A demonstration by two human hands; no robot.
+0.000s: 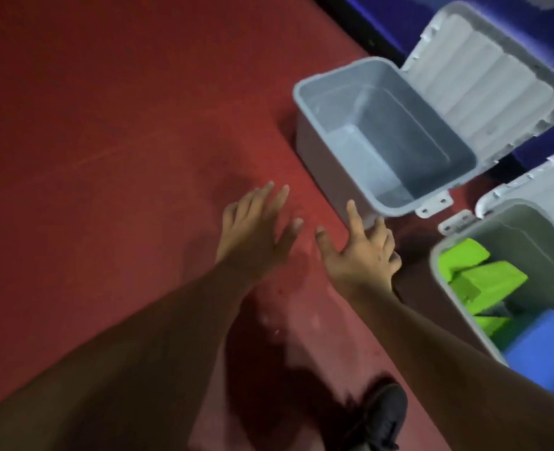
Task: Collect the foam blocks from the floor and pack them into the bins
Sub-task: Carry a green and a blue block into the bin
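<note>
The left hand [256, 232] and right hand [363, 255] hold nothing, fingers spread, over the floor [106, 157]. The empty bin [321, 170] has its near corner at the right hand, and its long side runs away up-left. Green blocks [490, 278] and a blue block [542, 346] lie in the second bin [549, 249], further right.

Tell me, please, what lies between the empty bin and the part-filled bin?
Head view: red floor, with two white latch tabs jutting in.

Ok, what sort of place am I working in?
Probably an indoor play area or gym, though I can't be sure. The signs are a red floor, a dark blue wall along its edge, and grey lidded storage: an empty bin and a second bin holding foam green blocks and a blue block.
</note>
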